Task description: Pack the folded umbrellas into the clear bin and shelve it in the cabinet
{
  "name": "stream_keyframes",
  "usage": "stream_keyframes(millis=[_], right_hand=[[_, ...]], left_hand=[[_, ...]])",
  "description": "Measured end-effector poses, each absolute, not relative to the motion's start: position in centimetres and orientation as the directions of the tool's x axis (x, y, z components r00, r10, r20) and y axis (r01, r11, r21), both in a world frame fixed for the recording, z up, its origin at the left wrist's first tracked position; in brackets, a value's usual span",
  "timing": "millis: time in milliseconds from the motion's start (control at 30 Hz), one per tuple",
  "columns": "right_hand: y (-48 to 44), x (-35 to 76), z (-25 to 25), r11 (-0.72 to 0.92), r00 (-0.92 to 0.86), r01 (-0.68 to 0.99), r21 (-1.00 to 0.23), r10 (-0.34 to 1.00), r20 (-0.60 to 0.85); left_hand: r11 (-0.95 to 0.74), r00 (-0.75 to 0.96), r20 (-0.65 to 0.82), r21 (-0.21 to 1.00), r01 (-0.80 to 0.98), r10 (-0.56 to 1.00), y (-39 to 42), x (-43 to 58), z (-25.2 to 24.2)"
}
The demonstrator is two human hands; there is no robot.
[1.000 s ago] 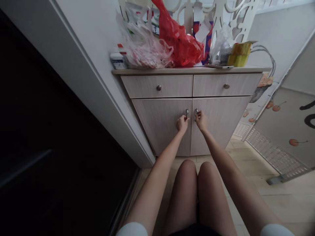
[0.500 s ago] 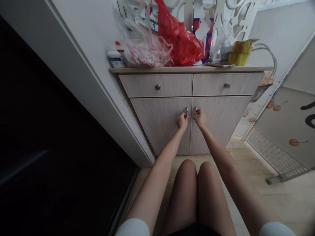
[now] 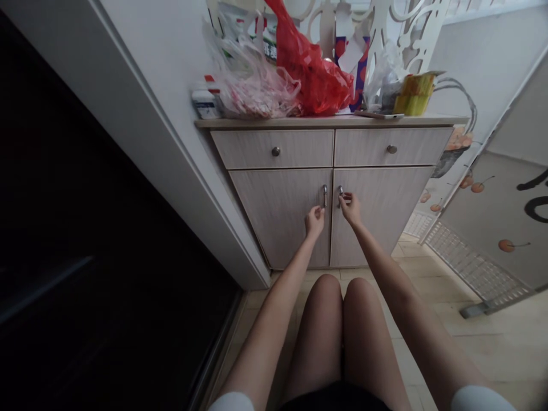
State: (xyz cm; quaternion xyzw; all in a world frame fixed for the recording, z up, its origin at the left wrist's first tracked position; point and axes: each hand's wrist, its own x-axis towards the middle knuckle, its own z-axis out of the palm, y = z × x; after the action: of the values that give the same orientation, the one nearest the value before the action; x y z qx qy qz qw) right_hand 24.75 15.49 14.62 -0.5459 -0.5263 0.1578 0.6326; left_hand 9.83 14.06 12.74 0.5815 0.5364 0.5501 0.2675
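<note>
The step in hand looked to be work at the cabinet's closed doors. The left hand (image 3: pixel 315 221) had its fingers curled narrowly at the lower end of the left handle (image 3: pixel 325 195), contact unclear. The right hand (image 3: pixel 351 209) had thumb and fingers at the right handle (image 3: pixel 341 190); whether its grip closed round the metal, I could not tell. Both handles stood upright, either side of the seam between the left door (image 3: pixel 274 211) and right door (image 3: pixel 381 228). Moving either door would call for a firm hold on its handle.
</note>
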Motion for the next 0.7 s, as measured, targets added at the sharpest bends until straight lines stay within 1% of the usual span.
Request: stream_keyframes(millis=[100,200,267,333,400,533,700], right_hand=[[12.5,24.8,13.8,0.393,0.415,0.283,-0.875,0.772,0.481],[9.0,24.8,13.2,0.327,0.387,0.216,-0.920,0.836,0.388],[7.1,24.7,13.2,0.259,0.368,0.151,-0.954,0.881,0.297],[5.8,24.5,13.5,0.197,0.345,0.070,-0.978,0.915,0.209],[5.0,24.3,14.2,0.148,0.302,0.005,-0.989,0.943,0.143],[4.4,24.0,15.8,0.073,0.231,-0.094,-0.993,0.972,0.050],[4.3,23.9,16.8,-0.004,0.182,-0.152,-0.988,0.983,-0.032]], left_hand=[[-0.251,-0.191,0.291,0.945,0.210,0.937,11.7,8.9,11.6],[-0.167,-0.186,0.183,0.981,0.101,0.965,9.6,8.0,10.9],[-0.116,-0.195,0.130,0.990,0.082,0.972,8.4,7.7,10.9],[-0.094,-0.207,0.106,0.993,0.067,0.973,7.7,7.5,11.3],[-0.085,-0.185,0.090,0.996,0.034,0.979,7.3,7.5,12.1],[-0.035,-0.085,0.036,0.999,0.014,0.996,7.2,7.7,14.1],[-0.013,-0.061,0.015,0.999,0.044,0.998,7.4,8.1,15.2]])
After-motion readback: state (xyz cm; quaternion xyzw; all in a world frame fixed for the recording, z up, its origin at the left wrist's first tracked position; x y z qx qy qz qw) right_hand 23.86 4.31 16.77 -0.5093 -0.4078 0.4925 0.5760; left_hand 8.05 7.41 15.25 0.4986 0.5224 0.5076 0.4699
